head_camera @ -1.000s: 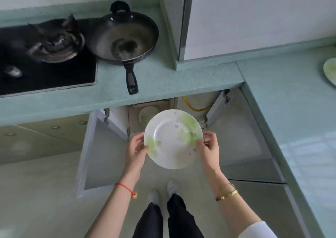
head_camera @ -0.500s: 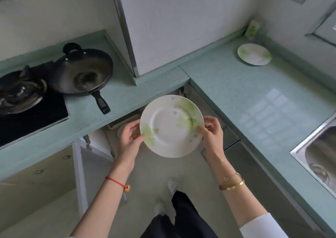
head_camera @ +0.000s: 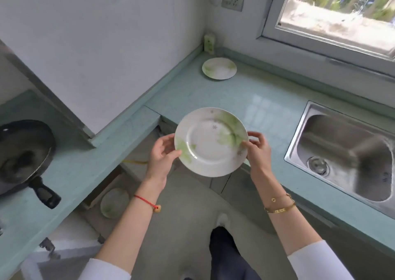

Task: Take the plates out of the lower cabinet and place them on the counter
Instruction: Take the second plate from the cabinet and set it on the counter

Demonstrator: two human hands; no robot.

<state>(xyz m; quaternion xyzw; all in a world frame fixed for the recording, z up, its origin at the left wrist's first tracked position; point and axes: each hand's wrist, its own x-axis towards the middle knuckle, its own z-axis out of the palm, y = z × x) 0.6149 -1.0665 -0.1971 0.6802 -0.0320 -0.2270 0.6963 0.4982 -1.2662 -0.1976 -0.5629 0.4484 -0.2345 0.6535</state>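
Far left, a pan [head_camera: 21,157] on the counter [head_camera: 70,172]. Below it, in the open lower cabinet [head_camera: 130,172], a plate in the cabinet [head_camera: 114,202] lying flat, still to fetch. Next, the left hand [head_camera: 162,153], thumb over the rim and fingers underneath, clamped on the held plate [head_camera: 210,141]. Opposite, the right hand [head_camera: 257,151] pinching the far rim the same way, the two hands kept apart by the plate's full width. Against a second ago: raised from in front of the cabinet mouth and swung rightward, now in the air over the counter's front edge, touching nothing but the two hands. Read as a judgement, removal finished for this one, carrying under way, setting down not yet done. Round, so no true long axis; the only line worth naming runs grip to grip, left to right. Face up toward the camera, seemingly tipped a little toward the body, with green leaf print at upper right and lower left. Farther back by the wall corner, a delivered plate [head_camera: 219,68] flat on the counter, and rightmost the sink [head_camera: 346,157] — free counter between the two, a likely landing place.
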